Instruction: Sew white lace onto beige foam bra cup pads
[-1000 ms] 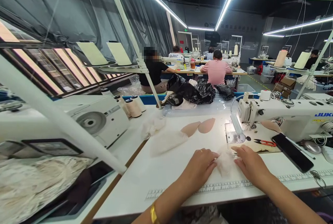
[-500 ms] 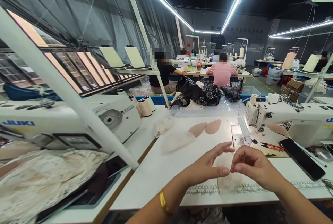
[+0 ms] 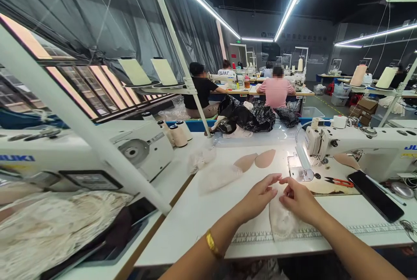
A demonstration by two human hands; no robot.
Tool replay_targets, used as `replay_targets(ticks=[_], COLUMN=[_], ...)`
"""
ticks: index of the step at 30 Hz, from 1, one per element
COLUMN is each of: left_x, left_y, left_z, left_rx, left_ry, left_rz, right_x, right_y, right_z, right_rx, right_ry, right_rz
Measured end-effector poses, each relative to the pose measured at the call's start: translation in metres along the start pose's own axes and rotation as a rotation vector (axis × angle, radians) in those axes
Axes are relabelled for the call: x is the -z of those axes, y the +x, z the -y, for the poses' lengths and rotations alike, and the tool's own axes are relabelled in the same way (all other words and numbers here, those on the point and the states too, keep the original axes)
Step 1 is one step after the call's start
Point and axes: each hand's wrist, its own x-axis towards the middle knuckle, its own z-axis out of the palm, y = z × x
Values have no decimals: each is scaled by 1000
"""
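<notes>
A pale lace cup-shaped piece point(image 3: 284, 221) lies flat on the white table over the printed ruler strip, its upper end hidden by my hands. Above its left upper edge is my left hand point(image 3: 259, 197), fingers stretched forward and thumb apart from them, holding nothing that I can see. My right hand point(image 3: 301, 199) hovers over the lace with bent fingers, its thumb low and its index finger away from it. The two hands' fingertips nearly meet. Farther up the table lie two beige foam cups point(image 3: 265, 158) and more pale lace fabric point(image 3: 218, 178).
A sewing machine point(image 3: 368, 141) stands at the right, with orange-handled thread snips point(image 3: 339, 182) and a black phone point(image 3: 376, 195) before it. Another sewing machine point(image 3: 81, 154) and heaped lace point(image 3: 61, 228) are on the left. A slanted white pole point(image 3: 87, 136) crosses there. Co-workers sit ahead.
Both hands have shifted slightly left and drawn closer, the fingertips almost meeting. The right hand's thumb and index finger are farther apart. More of the lace piece shows below them.
</notes>
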Motion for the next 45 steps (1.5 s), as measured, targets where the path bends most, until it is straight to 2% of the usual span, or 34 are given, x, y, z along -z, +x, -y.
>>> replay_targets(ticks=[3,5,7,9,12,15,19,24,26,30,32,34,37,41,45], left_x=[3,7,11,13,10,2,-4,4,12,31,40,47,52,52,49], left_y=[3,1,-2,-6,-11,-15,-23,-27,-16,28,53,72,88,94,98], left_z=[-9,-16,-23,-28,-34,-39,-40,-33,-27,-13,-7,-3,3,6,2], left_rx=[-52,-107,-102,-68,-124,-137,-81,-30,-31,-88,-66,-24,19,6,5], left_ry=[-80,-139,-145,-132,-191,-304,-287,-213,-75,702,913,1034,1204,1340,1385], left_rz=[115,234,310,308,277,278,230,206,187,-112,-199,-214,-194,-112,-54], right_x=[1,11,25,37,47,46,41,41,38,22,13,6,3,5,7], right_y=[-5,-14,-25,-32,-35,-35,-40,-45,-39,-13,0,9,12,10,8], right_z=[13,20,24,25,22,20,23,26,21,-4,-20,-34,-43,-41,-37], right_rx=[98,160,162,120,87,75,73,37,20,-87,-144,-150,-121,-120,-121], right_ry=[148,273,359,401,387,367,425,594,718,849,893,940,957,933,906], right_rz=[45,96,143,168,186,204,240,318,338,233,192,168,174,179,167])
